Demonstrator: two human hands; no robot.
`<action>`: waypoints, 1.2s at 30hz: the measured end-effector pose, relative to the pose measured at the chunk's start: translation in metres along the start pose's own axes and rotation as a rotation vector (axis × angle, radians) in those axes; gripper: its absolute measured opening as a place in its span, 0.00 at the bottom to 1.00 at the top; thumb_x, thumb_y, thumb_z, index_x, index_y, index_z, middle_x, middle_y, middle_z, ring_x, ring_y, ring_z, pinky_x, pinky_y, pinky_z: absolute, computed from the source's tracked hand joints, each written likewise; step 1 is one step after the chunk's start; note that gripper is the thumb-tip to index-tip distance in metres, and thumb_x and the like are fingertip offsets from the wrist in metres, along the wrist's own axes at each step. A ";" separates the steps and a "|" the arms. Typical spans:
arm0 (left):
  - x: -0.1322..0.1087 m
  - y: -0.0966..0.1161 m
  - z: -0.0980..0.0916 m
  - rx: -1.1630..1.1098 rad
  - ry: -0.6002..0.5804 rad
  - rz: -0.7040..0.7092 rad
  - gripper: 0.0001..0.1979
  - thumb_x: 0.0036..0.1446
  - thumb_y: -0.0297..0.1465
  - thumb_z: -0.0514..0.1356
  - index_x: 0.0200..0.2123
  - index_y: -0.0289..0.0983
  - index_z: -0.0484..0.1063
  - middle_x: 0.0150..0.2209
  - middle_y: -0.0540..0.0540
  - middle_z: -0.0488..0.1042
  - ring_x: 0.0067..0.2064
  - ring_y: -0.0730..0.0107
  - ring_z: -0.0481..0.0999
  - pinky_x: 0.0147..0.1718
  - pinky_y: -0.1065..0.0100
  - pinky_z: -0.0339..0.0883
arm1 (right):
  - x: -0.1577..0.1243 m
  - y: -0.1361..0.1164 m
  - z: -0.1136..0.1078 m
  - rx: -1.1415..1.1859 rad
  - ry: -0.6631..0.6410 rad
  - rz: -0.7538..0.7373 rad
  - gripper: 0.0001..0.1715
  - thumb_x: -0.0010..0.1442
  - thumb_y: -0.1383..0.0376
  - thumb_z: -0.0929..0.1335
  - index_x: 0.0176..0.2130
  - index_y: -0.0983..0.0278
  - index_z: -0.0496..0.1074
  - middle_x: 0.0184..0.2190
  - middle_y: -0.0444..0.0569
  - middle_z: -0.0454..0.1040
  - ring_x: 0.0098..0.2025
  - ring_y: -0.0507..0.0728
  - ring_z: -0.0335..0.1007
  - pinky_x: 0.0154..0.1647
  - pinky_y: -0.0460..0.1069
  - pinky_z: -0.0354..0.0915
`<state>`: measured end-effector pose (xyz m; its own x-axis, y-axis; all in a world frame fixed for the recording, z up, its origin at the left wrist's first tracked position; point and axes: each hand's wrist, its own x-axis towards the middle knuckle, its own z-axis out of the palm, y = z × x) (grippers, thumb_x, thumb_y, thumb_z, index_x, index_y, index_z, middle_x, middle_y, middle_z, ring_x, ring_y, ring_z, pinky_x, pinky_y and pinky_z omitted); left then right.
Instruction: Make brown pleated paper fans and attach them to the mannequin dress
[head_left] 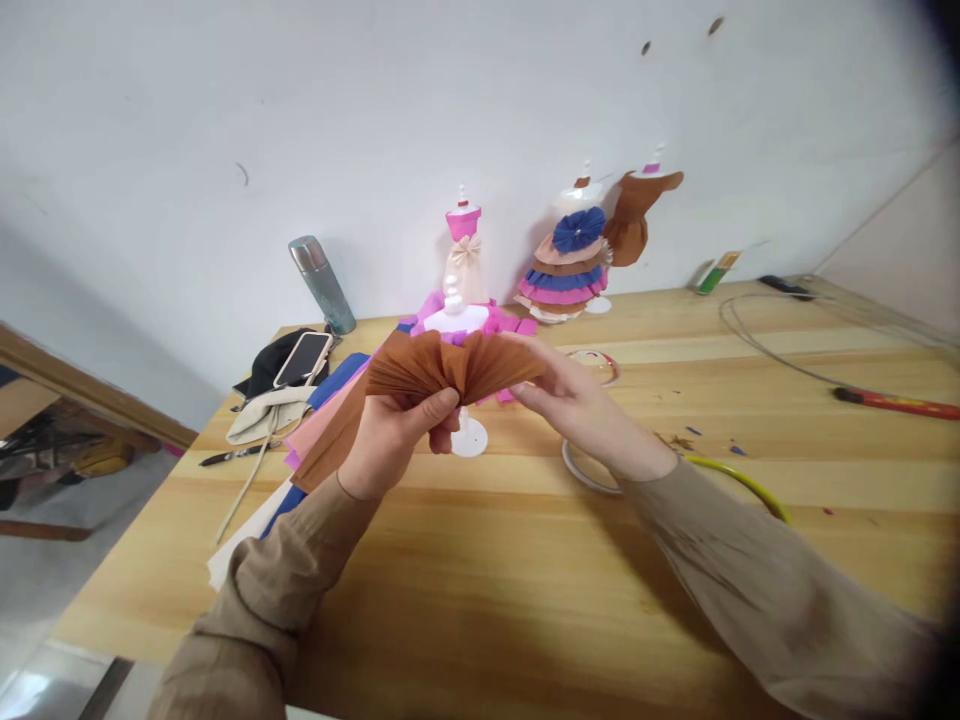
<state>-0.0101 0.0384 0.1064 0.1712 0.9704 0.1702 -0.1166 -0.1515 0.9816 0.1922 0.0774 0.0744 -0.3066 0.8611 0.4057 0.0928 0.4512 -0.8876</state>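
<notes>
A pleated brown crepe paper fan [450,366] is held up over the wooden table [480,560]. My left hand [394,432] pinches its gathered middle from below, thumb on the front. My right hand [577,400] grips the fan's right end with fingers closed on the pleats. Just behind the fan stands a small white mannequin with a pink paper skirt [461,318] on a round white base [470,438].
Paper sheets in brown, pink, blue and white [322,430] lie at left beside a phone [301,359] on dark cloth, a pen and a metal flask [322,284]. Two dressed mannequins [574,262] stand by the wall. Tape rings, a yellow hoop [742,483], wire and a red tool [896,403] lie at right.
</notes>
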 end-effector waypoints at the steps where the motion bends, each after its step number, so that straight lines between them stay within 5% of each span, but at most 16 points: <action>1: 0.000 -0.002 0.002 -0.020 0.014 0.004 0.13 0.53 0.36 0.65 0.23 0.33 0.70 0.20 0.50 0.72 0.18 0.78 0.68 0.17 0.74 0.62 | 0.000 0.001 0.003 0.023 -0.016 0.002 0.26 0.61 0.59 0.66 0.58 0.55 0.64 0.61 0.50 0.66 0.62 0.61 0.63 0.60 0.62 0.62; 21: 0.005 -0.014 0.007 -0.027 0.085 0.068 0.15 0.53 0.39 0.65 0.23 0.33 0.72 0.19 0.49 0.72 0.20 0.76 0.69 0.21 0.71 0.64 | -0.003 -0.010 0.017 0.060 -0.051 -0.037 0.26 0.59 0.63 0.67 0.56 0.58 0.62 0.57 0.53 0.67 0.60 0.61 0.63 0.61 0.62 0.59; 30: 0.007 -0.016 0.006 -0.012 0.048 0.109 0.16 0.55 0.39 0.64 0.22 0.32 0.72 0.19 0.48 0.72 0.20 0.75 0.70 0.22 0.71 0.65 | 0.013 -0.004 0.030 0.160 0.067 -0.044 0.25 0.51 0.59 0.73 0.47 0.61 0.65 0.49 0.53 0.73 0.53 0.62 0.69 0.57 0.60 0.63; 36: 0.006 -0.017 0.016 -0.131 0.125 0.084 0.14 0.50 0.38 0.67 0.25 0.32 0.73 0.22 0.48 0.74 0.18 0.76 0.71 0.18 0.72 0.65 | 0.023 0.001 0.035 0.213 0.080 -0.069 0.23 0.51 0.58 0.73 0.45 0.61 0.66 0.44 0.51 0.74 0.49 0.61 0.71 0.52 0.59 0.66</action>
<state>0.0090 0.0443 0.0919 0.0335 0.9725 0.2304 -0.2527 -0.2148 0.9434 0.1520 0.0891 0.0751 -0.2281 0.8497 0.4754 -0.1300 0.4573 -0.8798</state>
